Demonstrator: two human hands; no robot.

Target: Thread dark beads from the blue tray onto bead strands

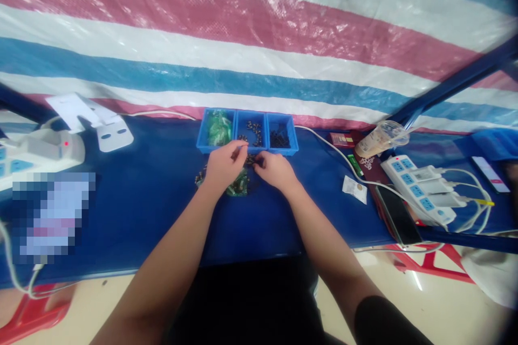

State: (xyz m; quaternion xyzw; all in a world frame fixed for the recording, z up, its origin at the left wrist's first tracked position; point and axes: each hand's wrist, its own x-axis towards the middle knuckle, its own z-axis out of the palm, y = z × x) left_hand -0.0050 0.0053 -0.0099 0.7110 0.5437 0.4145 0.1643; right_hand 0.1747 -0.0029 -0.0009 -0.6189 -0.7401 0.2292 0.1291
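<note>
Three joined blue bins stand at the back of the blue table. In the left bin (199, 140) lies green plastic wrapping (219, 128). Small metallic pieces (254, 132) are scattered in the middle bin, and small black pieces (279, 139) fill part of the right one. Just in front, my left hand (226, 164) is closed in a pinch over more small pieces and a green bag (238, 186). My right hand (275, 170) faces it, thumb and fingers pinched together around something dark and tiny. What either hand holds is too small to name.
Power strips (418, 188) with plugs and cables sit at the right, another (24, 156) at the left. A plastic drink cup (376, 139), a dark phone (399, 213) and a small white packet (355, 190) lie right. A white stand (115, 135) is left.
</note>
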